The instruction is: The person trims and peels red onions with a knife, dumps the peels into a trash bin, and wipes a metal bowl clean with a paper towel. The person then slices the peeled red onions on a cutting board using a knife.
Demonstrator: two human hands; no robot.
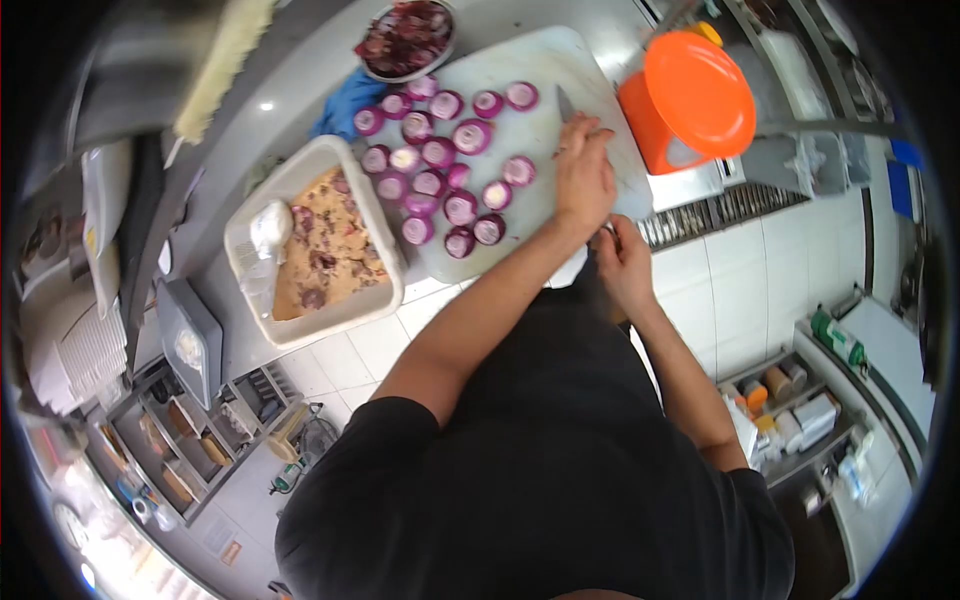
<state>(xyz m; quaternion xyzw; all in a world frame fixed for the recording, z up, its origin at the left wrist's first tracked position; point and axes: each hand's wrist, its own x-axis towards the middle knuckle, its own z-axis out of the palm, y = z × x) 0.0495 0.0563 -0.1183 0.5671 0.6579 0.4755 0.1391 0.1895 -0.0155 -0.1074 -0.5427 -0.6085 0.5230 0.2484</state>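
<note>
My left hand point(585, 175) reaches over the right side of a white cutting board point(540, 60), fingers curled over a knife point(564, 103) whose blade points away from me. The handle is hidden under the hand. Close to my body, just off the board's near edge, my right hand point(627, 268) is closed, thumb and fingers pinched together. What it holds, if anything, is hidden; dark clothing and a bit of white material point(568, 270) are beside it. Left of the knife, several peeled purple onions point(438, 152) with trimmed ends sit across the board.
A bowl of onion skins point(408, 40) and a blue cloth or glove point(350, 105) lie at the back left. To the left stands a white tub point(392, 255) of brownish scraps and a crumpled clear plastic piece. An orange container point(700, 100) is right of the board.
</note>
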